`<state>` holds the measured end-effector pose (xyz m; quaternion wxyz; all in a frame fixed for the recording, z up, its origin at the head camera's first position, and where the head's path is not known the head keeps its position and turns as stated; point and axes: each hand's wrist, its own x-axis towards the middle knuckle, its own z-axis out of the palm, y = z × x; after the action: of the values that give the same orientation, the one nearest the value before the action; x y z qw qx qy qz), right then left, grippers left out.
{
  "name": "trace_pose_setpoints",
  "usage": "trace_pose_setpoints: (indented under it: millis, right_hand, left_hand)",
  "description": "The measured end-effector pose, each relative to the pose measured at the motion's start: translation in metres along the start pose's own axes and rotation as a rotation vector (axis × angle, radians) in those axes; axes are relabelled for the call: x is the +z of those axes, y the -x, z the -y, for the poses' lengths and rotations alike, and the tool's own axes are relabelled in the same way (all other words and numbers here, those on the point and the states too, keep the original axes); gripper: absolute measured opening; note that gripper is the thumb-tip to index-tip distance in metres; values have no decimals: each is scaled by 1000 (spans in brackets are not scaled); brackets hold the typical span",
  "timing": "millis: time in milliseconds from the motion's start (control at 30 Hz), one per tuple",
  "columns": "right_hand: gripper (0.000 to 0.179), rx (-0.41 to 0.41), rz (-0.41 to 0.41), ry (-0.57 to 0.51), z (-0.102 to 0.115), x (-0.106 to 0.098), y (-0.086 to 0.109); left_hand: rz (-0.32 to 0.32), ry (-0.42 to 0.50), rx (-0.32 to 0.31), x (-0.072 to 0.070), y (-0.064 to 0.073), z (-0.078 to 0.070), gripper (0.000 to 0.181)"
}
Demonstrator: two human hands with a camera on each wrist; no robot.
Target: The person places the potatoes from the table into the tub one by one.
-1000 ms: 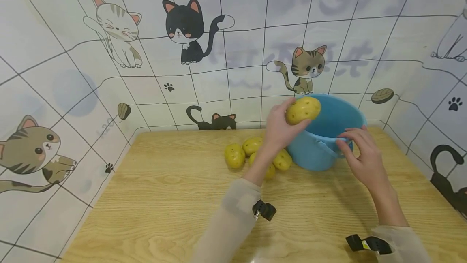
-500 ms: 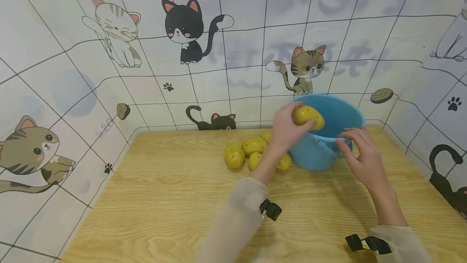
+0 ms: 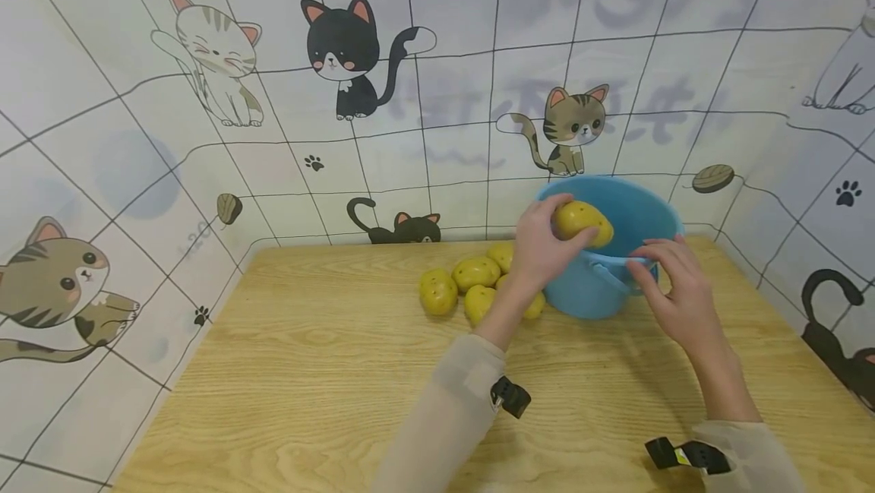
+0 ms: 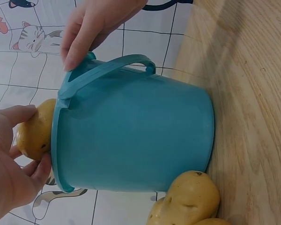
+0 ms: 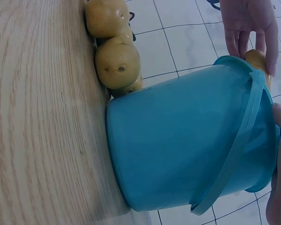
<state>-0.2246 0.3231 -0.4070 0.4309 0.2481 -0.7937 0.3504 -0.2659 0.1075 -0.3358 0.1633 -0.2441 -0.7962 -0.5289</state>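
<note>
A yellow potato [image 3: 582, 224] is gripped between the thumb and fingers of my left hand [image 3: 543, 246], at the near left rim of a blue bucket [image 3: 591, 288]. In the left wrist view the potato [image 4: 36, 131] sits at the level of the bucket's mouth. My right hand [image 3: 683, 292] pinches the bucket's right rim between thumb and fingers. The bucket stands upright on the table, its handle [image 5: 229, 159] hanging down the near side. Inside, the bottom of the bucket is hidden. Several more potatoes [image 3: 476, 273] lie together left of the bucket, some partly behind my left forearm.
The wooden table [image 3: 307, 371] reaches back to a tiled-pattern wall [image 3: 451, 90] printed with cartoon cats. Side walls stand close on the left and right. A black wrist camera [image 3: 511, 396] is strapped to the left sleeve, another [image 3: 687, 456] to the right.
My left hand has carried the potato right and slightly down, from above the bucket's left edge toward its opening, tilting it. My right hand stays on the rim.
</note>
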Motion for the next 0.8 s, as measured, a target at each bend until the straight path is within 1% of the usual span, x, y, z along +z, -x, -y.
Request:
trace_pose_setpoints:
  millis: [167,300,433,633,800]
  right_hand:
    - [38,2,-1,1,-1,0,0]
    - [42,7,-3,2,-1,0,0]
    - [41,10,-3,-1,-1,0,0]
    - [38,20,3,7,0,-1,-1]
    - [37,29,20,23,2,-3,-1]
  left_hand:
    - [21,91,-10,2,2,3,50]
    - [24,101,5,3,3,5,42]
    - [-5,112,26,3,3,6,35]
    - [-29,129,66,0,7,9,33]
    - [-45,150,66,-5,12,12,33]
